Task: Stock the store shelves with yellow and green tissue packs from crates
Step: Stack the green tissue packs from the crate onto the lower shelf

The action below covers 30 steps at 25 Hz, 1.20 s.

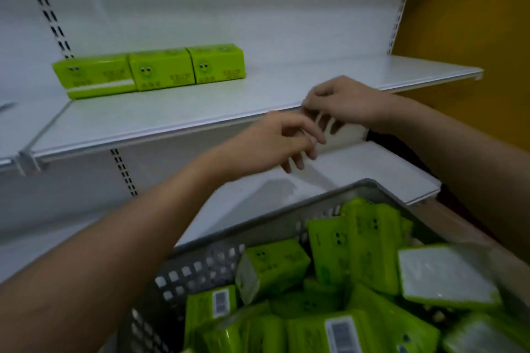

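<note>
Three green tissue packs stand in a row at the back left of the white upper shelf. A grey plastic crate at the bottom right holds several more green tissue packs, lying loosely. My left hand hovers in front of the shelf's front edge, fingers apart and curled down, holding nothing. My right hand is just to its right at the shelf edge, fingers spread downward, also holding nothing. Both hands are blurred.
A lower white shelf lies under the hands, behind the crate. The white back panel has slotted uprights. An orange wall bounds the shelving on the right.
</note>
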Available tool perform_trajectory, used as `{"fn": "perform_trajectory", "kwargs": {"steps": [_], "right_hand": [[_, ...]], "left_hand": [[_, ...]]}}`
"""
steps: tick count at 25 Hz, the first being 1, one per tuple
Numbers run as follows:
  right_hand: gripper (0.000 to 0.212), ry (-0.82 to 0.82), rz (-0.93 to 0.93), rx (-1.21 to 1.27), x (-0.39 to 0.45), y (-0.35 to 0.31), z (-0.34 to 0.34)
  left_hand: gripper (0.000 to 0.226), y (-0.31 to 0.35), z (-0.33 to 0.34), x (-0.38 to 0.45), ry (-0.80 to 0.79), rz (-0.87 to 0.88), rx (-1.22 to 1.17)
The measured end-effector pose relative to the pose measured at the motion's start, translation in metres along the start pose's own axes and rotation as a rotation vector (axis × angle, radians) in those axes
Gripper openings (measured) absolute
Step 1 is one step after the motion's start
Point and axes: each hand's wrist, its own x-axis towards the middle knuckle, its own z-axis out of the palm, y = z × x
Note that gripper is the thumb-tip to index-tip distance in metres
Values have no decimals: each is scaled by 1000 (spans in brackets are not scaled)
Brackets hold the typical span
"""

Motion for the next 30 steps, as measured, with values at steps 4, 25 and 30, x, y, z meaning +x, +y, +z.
{"fn": "perform_trajectory", "kwargs": {"steps": [4, 25, 30], "right_hand": [[24, -349, 229, -206, -33, 43, -14], [36, -102, 178, 407, -55, 63, -57], [36, 91, 47, 612, -45, 21, -58]], "left_hand": [[49, -7, 44, 6, -291, -311, 28], [20, 26, 50, 17, 40, -337, -450], [9, 56, -5, 21, 263, -205, -644]]}}
